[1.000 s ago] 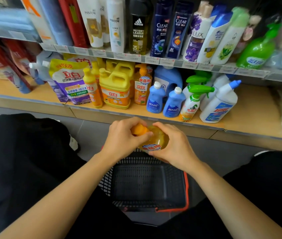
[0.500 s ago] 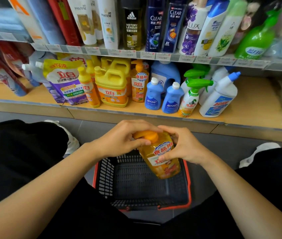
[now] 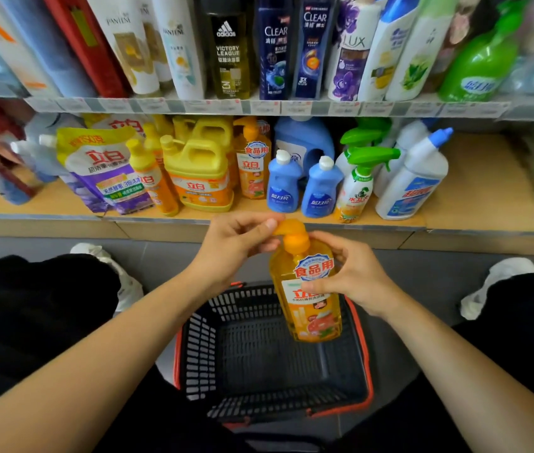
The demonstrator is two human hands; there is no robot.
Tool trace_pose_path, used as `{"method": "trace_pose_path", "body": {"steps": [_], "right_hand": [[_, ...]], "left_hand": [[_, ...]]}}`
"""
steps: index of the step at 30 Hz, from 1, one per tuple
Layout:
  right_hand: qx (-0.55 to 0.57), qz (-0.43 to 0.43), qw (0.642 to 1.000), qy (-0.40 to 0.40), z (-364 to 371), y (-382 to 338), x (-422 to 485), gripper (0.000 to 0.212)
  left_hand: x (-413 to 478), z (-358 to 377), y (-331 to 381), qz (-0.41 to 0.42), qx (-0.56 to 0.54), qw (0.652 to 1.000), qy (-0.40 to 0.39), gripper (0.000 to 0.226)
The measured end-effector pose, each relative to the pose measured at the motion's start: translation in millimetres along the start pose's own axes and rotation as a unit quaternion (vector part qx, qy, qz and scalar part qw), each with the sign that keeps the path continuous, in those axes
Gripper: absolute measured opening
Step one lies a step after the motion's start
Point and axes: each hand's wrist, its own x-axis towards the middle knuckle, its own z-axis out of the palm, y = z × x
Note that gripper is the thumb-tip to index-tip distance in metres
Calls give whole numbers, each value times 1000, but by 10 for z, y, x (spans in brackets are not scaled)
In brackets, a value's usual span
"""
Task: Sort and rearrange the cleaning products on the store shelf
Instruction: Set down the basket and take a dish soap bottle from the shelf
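An orange pump bottle of dish soap hangs upright above the black shopping basket. My right hand grips its body at the label. My left hand pinches the orange pump head. On the lower wooden shelf behind stand a matching orange pump bottle, yellow jugs, a slim orange bottle, two blue bottles, a green spray bottle and a white toilet-cleaner bottle.
A purple refill pouch leans at the shelf's left. The upper shelf holds shampoo and body-wash bottles and a green pump bottle. The basket has a red rim and sits on the grey floor between my black-clad knees. White shoes flank it.
The orange bottle has gone from lying tilted in both hands to upright and higher. My left hand has shifted from the cap side to pinching the pump head.
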Motion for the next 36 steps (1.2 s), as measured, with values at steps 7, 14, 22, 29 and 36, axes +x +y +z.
{"method": "trace_pose_path", "body": {"steps": [7, 14, 22, 29, 36], "right_hand": [[92, 24, 995, -27, -25, 91, 195, 81], [166, 40, 980, -98, 7, 137, 305, 72], [197, 44, 974, -102, 30, 131, 266, 62], [167, 38, 982, -75, 81, 90, 230, 71], [164, 47, 985, 3, 151, 31, 213, 62]], "left_hand": [[76, -97, -69, -65, -179, 981, -34, 30], [79, -122, -43, -48, -205, 977, -30, 31], [58, -178, -32, 77, -29, 997, -15, 26], [45, -218, -13, 225, 224, 947, 37, 23], [-7, -237, -148, 236, 319, 913, 98, 32]]}}
